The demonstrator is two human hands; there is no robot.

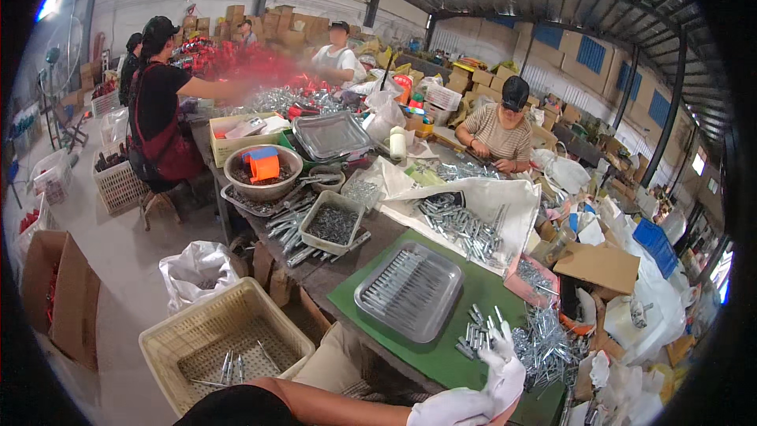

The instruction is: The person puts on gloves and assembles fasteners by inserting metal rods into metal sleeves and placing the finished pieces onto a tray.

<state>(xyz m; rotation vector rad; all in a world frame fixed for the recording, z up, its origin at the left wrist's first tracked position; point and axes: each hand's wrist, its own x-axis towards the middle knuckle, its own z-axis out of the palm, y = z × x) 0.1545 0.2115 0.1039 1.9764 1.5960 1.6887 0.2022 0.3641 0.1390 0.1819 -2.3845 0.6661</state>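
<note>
Both my hands wear white gloves and overlap at the lower right. My left hand (451, 409) comes in low, its forearm crossing from the left, and its fingers are hidden. Past it, my right hand (503, 372) reaches up with fingers stretched and apart, beside a few loose silver bolts (475, 334). Whether its fingertips touch them is unclear. A larger heap of metal bolts (552, 345) lies just right of this hand. Left of the hands, a grey metal tray (449, 300) on a green mat (347, 294) holds bolts laid side by side in a row.
A cream plastic crate (168, 347) with a few bolts stands at lower left. A pink bin (527, 290), a tub of small parts (309, 233), a bowl (293, 159) and a white sack (520, 197) crowd the table. Several other people work around it.
</note>
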